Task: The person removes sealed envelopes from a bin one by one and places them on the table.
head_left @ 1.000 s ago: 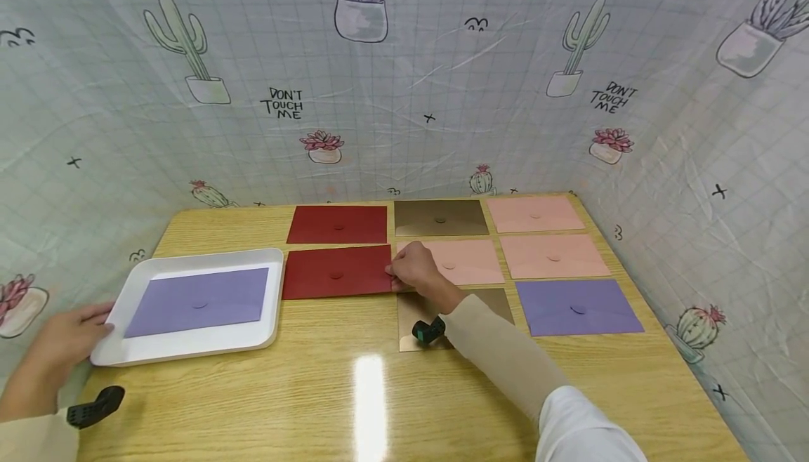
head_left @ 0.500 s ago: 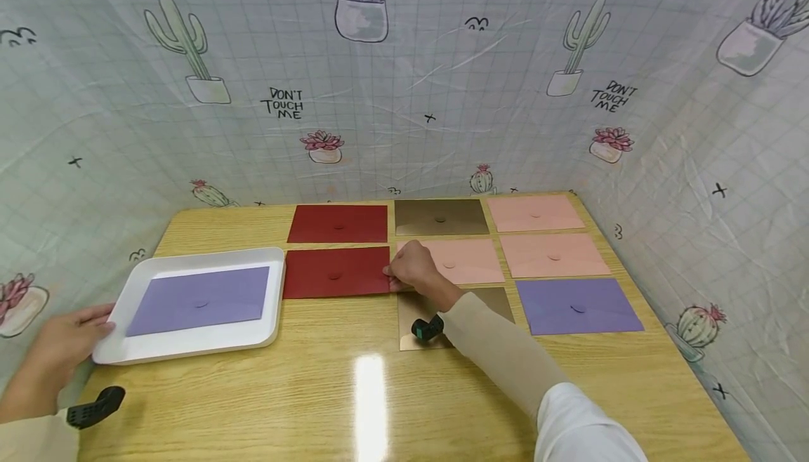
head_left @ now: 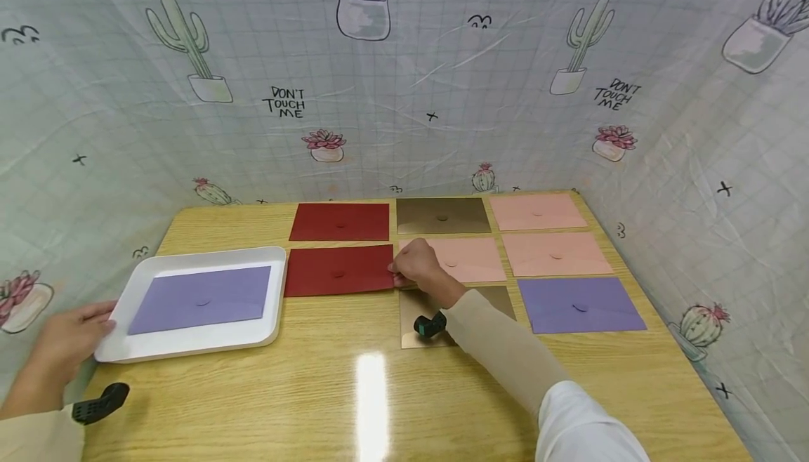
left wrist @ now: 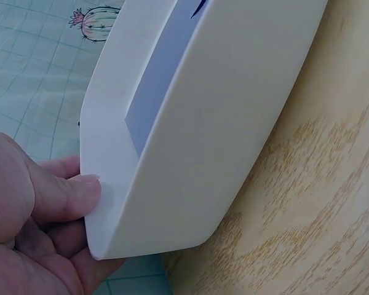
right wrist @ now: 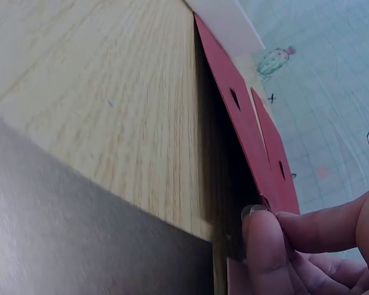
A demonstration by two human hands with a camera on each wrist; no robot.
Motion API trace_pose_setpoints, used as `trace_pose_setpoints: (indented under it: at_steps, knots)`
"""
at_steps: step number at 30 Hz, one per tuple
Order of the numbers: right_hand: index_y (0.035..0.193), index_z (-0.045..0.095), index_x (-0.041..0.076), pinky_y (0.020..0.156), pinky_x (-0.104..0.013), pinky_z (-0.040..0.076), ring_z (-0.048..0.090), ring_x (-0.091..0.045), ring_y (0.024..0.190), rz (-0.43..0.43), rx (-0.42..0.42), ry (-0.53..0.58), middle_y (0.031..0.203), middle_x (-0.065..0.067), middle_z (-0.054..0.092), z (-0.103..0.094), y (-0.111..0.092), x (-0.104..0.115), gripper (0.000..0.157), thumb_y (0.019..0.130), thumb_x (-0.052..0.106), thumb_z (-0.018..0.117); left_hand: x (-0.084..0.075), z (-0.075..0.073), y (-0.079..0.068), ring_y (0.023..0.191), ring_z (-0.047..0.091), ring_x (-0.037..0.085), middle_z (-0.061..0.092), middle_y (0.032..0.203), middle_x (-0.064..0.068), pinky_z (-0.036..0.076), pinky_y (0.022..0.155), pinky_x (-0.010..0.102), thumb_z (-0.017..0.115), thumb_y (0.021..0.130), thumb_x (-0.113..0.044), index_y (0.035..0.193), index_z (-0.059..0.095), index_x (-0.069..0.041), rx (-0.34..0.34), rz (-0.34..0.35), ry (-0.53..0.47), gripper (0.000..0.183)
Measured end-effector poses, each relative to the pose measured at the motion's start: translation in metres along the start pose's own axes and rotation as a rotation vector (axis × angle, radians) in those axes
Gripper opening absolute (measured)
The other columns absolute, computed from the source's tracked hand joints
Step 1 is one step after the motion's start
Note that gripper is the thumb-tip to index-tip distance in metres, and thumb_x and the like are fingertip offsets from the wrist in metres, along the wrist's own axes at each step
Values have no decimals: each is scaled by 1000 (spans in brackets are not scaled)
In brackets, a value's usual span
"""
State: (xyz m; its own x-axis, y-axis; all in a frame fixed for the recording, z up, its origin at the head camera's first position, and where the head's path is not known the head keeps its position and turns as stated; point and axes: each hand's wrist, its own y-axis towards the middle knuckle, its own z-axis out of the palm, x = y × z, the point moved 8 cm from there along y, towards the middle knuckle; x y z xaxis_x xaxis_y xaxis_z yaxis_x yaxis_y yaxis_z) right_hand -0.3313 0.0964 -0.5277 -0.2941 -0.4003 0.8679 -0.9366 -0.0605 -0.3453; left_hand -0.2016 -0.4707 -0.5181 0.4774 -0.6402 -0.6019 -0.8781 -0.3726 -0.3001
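Note:
My left hand [head_left: 72, 339] grips the left end of a white tray [head_left: 189, 352], thumb inside the rim and fingers around the outside in the left wrist view. Inside the tray lies a purple envelope [head_left: 200, 300]. My right hand [head_left: 420, 267] pinches the right edge of the nearer red envelope [head_left: 338, 271] between thumb and fingers. In the right wrist view, that red envelope [right wrist: 234, 107] is lifted off the table at the pinched end, with a dark gap beneath. Its left end lies close to the tray. The right hand and forearm partly cover a pink envelope [head_left: 470, 260] and a gold envelope [head_left: 420, 318].
Behind lie another red envelope [head_left: 340, 222] and a brown-gold envelope [head_left: 442, 216]. Two pink envelopes [head_left: 537, 211] and a purple envelope [head_left: 580, 305] line the right side. A cactus-printed curtain [head_left: 404, 83] surrounds the wooden table [head_left: 303, 399].
The pinched right end of the red envelope sits slightly higher than half a second ago. My left hand and the tray have stayed in place.

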Motion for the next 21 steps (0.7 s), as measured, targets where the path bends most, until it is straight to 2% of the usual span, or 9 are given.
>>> trace_pose_setpoints:
  at_steps: [2,5,8,10,12,15,18,19,21]
  knots:
    - [86,79,-6,48,-23,56,62,-13,47,-2,-5,-7,63,-9,68,-2,1,0,13,93,1,71,-3,-3,-3,137,40,62,33,153,41,52,57,23,40,107,-4,156,28,15,-18,0,11,54]
    - [88,79,-6,49,-23,57,63,-12,48,-5,6,-1,64,-8,69,-3,2,1,13,94,2,70,-5,-5,-7,133,44,61,34,152,41,45,55,16,40,106,-4,155,29,16,-37,-4,10,54]
    - [87,79,-5,52,-25,59,65,-13,49,-8,23,-4,67,-10,71,-2,3,2,12,94,2,71,-4,-6,-7,129,48,60,36,151,40,43,55,15,41,105,-3,154,31,16,-47,-9,17,54]
    - [86,79,-4,54,-27,60,66,-14,50,-17,28,-28,69,-11,73,-2,4,2,12,93,2,72,-1,-5,-5,130,47,60,35,151,40,55,63,25,41,105,-3,155,31,15,-49,-23,13,54]
    - [83,80,-1,55,-27,60,66,-13,53,-56,13,-111,70,-10,74,-3,3,4,13,92,5,74,2,-4,-3,132,46,60,35,151,40,60,72,36,41,105,-3,155,30,15,-50,-28,12,54]
    - [75,80,2,55,-25,55,65,-15,55,-167,-40,-279,67,-8,75,-7,1,13,19,92,8,75,5,-5,-1,134,46,61,36,151,40,60,81,50,41,105,-3,155,31,14,-57,-25,21,54]
    - [72,78,4,56,-24,49,64,-15,57,-286,-82,-372,66,-8,74,-6,-6,28,20,91,9,74,5,-7,0,127,51,60,38,150,40,61,75,41,42,105,-4,155,32,15,-64,-3,34,54]
    - [74,77,3,56,-25,52,66,-17,57,-297,-67,-339,68,-10,74,-3,-8,32,19,91,8,74,4,-8,0,126,52,60,39,149,40,59,67,32,42,105,-4,154,32,15,-68,6,43,54]
    - [81,76,1,60,-26,58,70,-18,60,-296,-12,-241,76,-13,74,7,-14,41,14,92,6,73,3,-9,-1,122,54,59,38,149,40,55,63,24,42,106,-5,154,33,16,-64,19,40,53]
